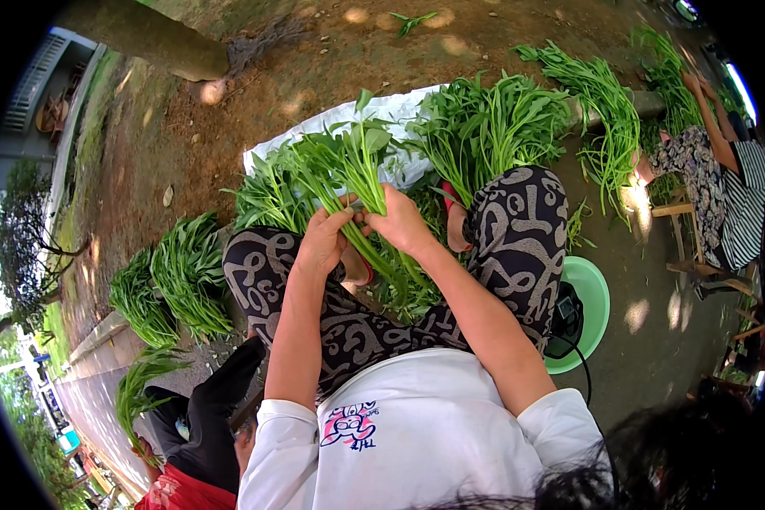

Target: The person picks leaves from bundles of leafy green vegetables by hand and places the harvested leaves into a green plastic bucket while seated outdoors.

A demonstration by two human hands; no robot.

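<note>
Between my knees, my left hand (324, 236) is closed around long green stems of leafy water spinach (314, 183). My right hand (397, 223) grips another small bunch of the water spinach (364, 166), its leaves pointing up and away. The fingers of both hands meet near the middle of the stems, so their exact grip is partly hidden. Below the hands, the cut-looking stem ends hang over loose greens (408, 293) on the ground between my feet. A large heap of the same greens (497, 123) lies just beyond my right knee.
A white sheet (293, 136) lies under the greens. At my right sits a light green basin (591, 293) with a dark object inside. More bunches (187, 272) rest along the curb at left and others (599, 110) at far right. Co-workers sit on both sides; a tree trunk (144, 34) stands ahead.
</note>
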